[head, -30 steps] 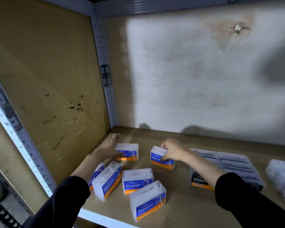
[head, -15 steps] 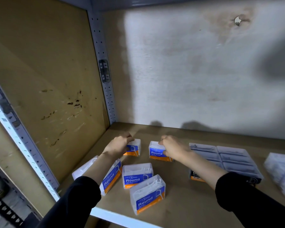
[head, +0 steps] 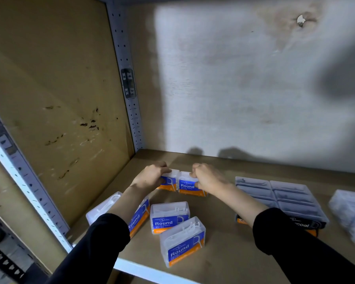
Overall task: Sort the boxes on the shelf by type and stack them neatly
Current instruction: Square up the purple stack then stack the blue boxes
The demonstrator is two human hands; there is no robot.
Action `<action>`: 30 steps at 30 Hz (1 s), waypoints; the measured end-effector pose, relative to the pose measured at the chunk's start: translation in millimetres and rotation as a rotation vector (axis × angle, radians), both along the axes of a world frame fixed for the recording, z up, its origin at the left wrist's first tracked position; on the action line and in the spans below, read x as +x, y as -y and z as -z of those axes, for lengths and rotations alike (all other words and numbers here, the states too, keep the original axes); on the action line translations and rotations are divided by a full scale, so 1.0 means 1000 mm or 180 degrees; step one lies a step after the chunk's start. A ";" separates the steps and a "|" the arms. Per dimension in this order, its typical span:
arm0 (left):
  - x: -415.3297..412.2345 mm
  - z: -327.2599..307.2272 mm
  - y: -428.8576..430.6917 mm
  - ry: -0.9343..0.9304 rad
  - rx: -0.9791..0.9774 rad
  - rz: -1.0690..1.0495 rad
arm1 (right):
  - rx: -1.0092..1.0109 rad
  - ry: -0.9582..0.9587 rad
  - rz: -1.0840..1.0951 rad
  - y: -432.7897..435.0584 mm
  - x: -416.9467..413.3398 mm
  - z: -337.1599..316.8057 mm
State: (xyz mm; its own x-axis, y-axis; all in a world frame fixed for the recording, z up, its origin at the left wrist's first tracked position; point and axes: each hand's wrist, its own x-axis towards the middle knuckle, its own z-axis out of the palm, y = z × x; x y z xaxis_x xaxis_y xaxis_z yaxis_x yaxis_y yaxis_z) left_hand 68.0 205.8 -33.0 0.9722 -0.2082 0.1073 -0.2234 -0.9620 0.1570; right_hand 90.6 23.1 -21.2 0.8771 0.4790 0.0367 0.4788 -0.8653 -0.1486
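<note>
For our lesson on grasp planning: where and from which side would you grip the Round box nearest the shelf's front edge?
From above, I'd say: pinch the front box across its label face and back, toward its right end; the middle box crowds its far left corner.

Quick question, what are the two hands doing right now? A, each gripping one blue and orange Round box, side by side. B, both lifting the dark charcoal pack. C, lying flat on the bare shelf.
A: the left hand grips one Round box and the right hand grips a second Round box right beside it; neither holds the charcoal pack.
</note>
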 end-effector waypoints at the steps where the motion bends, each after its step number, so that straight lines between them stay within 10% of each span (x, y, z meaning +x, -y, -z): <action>1: 0.001 0.000 -0.001 -0.0006 -0.0006 0.0001 | 0.0026 -0.0019 0.0018 0.000 0.000 0.000; 30: -0.095 -0.025 -0.023 0.0225 -0.0192 -0.0797 | 0.0148 -0.0677 -0.1181 -0.028 -0.057 -0.026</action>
